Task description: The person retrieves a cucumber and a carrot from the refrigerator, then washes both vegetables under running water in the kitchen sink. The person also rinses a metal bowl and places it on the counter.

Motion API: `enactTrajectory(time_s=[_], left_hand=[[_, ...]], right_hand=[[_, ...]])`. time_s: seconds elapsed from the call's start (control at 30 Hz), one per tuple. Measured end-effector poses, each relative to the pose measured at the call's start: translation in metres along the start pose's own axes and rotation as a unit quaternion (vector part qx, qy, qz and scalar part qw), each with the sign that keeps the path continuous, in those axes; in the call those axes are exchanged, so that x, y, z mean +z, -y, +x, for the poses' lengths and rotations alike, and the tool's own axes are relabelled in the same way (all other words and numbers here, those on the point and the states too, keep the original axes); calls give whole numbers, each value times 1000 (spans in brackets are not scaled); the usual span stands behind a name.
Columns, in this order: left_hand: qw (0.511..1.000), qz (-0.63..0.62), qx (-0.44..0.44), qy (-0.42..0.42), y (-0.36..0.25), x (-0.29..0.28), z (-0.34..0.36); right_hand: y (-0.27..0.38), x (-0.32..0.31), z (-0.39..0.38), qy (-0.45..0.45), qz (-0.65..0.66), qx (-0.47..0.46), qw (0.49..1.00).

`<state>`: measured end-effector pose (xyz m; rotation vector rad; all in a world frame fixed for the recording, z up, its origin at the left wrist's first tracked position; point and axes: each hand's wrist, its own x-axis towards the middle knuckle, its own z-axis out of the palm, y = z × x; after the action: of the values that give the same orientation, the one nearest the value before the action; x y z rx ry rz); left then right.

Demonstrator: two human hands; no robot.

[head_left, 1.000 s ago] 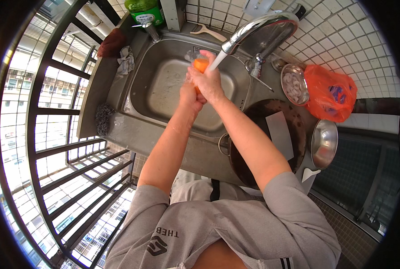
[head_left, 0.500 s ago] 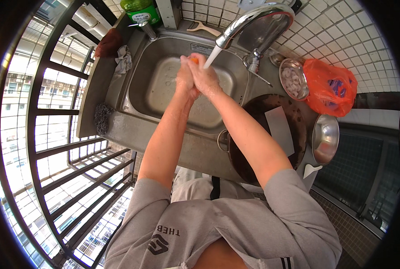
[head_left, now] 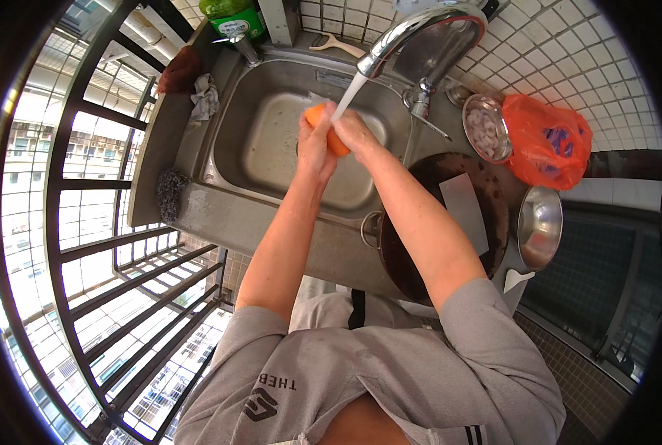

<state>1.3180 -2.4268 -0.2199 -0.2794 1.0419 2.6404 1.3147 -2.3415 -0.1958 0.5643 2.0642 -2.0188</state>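
Observation:
Over the steel sink (head_left: 234,137), both my hands are closed around an orange carrot (head_left: 338,143). My left hand (head_left: 313,150) wraps it from the left side, with the thumb lying across it. On its right side, my right hand (head_left: 355,133) grips it with bent fingers. A water stream (head_left: 350,96) from the chrome faucet (head_left: 401,35) falls onto the carrot and my fingers. Parts of the carrot are hidden behind my fingers and thumb.
Right of the sink, a cleaver blade (head_left: 466,213) lies over a dark wok (head_left: 416,174). Beyond are a bowl of pale pieces (head_left: 484,133), a red plastic bag (head_left: 542,144) and a metal bowl (head_left: 540,226). A peeler (head_left: 340,47) and green bottle (head_left: 233,18) stand behind the sink.
My hands have come slightly nearer to me and parted a little. More of the carrot shows now; before, only a small orange patch was visible between my fingers.

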Motion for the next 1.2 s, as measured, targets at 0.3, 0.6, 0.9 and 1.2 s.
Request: enactTrajectory(time_s=[0.3,0.6,0.9,1.2], left_hand=[[887,436,142,-48,-23,5,-7],[820,547,164,19,-22,-8,-16],[811,556,177,38,-32,-28,-8],[973,227,2,52,-22,-26,-9]], right_hand=[[5,3,3,40,225,160,960],[0,-5,23,75,222,159,959],[3,1,9,124,268,119,948],[8,18,29,-64,230,118,964]])
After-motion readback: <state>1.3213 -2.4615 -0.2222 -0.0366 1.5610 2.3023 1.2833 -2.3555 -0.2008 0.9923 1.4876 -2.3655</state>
